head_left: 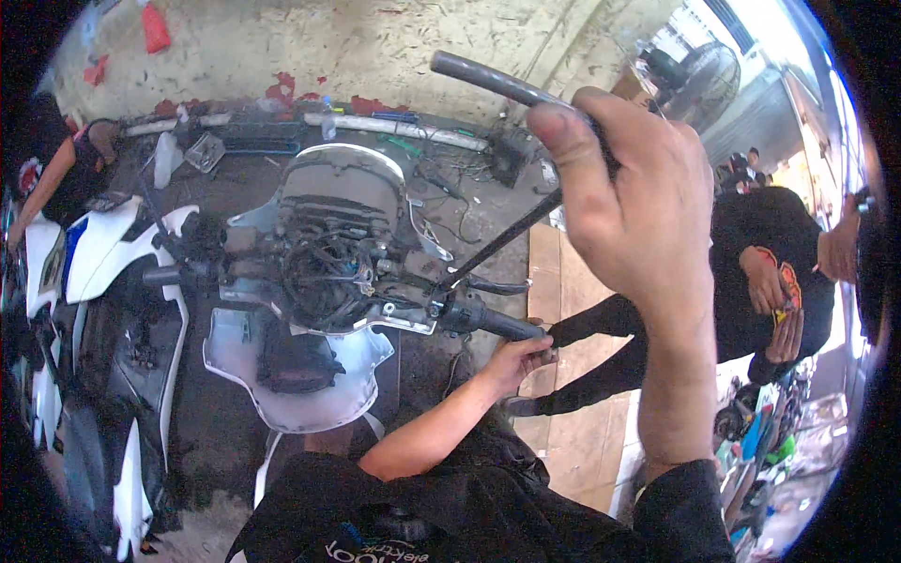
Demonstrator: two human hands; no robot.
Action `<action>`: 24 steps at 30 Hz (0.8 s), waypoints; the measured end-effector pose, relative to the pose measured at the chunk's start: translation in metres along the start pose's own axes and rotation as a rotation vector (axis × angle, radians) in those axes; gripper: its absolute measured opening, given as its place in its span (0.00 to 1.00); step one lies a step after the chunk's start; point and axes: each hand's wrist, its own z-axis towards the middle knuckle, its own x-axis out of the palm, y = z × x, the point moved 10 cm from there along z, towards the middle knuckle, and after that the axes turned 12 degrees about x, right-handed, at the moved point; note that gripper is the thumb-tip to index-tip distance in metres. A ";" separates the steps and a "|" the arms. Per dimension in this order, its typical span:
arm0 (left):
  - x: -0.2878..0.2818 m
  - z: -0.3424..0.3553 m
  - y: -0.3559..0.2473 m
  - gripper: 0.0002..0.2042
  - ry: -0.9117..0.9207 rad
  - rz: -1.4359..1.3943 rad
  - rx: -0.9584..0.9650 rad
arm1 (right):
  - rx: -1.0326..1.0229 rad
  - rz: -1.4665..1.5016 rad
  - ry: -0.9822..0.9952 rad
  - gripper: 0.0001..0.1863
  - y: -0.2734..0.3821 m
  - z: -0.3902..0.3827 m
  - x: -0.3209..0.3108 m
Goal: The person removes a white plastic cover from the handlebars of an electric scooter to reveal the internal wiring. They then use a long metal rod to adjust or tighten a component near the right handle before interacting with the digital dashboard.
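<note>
My right hand (638, 188) is raised close to the camera, its fingers closed round a dark T-handle wrench (488, 79). The wrench's long shaft slants down left, and its tip meets the scooter handlebar (404, 298) just inboard of the rubber grip. My left hand (522, 364) reaches across low, its fingers closed on the outer end of the black handlebar grip (493, 321). Around the bar the scooter's front is stripped, with wires and a dark housing (343, 202) showing. Exactly what the wrench tip sits on is too small to tell.
A pale fairing panel (300, 403) hangs below the handlebar. Left stands another white scooter (108, 249), with a person (66, 159) beyond. A person in black (774, 235) stands right, near cardboard (572, 441) on the floor. A fan (709, 80) is behind. Loose parts lie by the wall.
</note>
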 end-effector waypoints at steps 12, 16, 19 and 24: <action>0.003 0.008 0.002 0.06 0.165 0.047 -0.019 | 0.072 -0.049 0.134 0.24 -0.004 0.015 -0.003; -0.006 0.008 0.002 0.06 0.068 0.091 -0.050 | -0.172 -0.120 0.263 0.27 0.007 0.025 -0.011; -0.004 0.007 0.000 0.06 0.071 0.096 -0.021 | -0.160 -0.151 0.369 0.27 0.003 0.025 0.002; 0.000 0.008 0.000 0.11 0.100 0.048 -0.037 | -0.154 -0.137 0.137 0.24 0.016 0.012 -0.001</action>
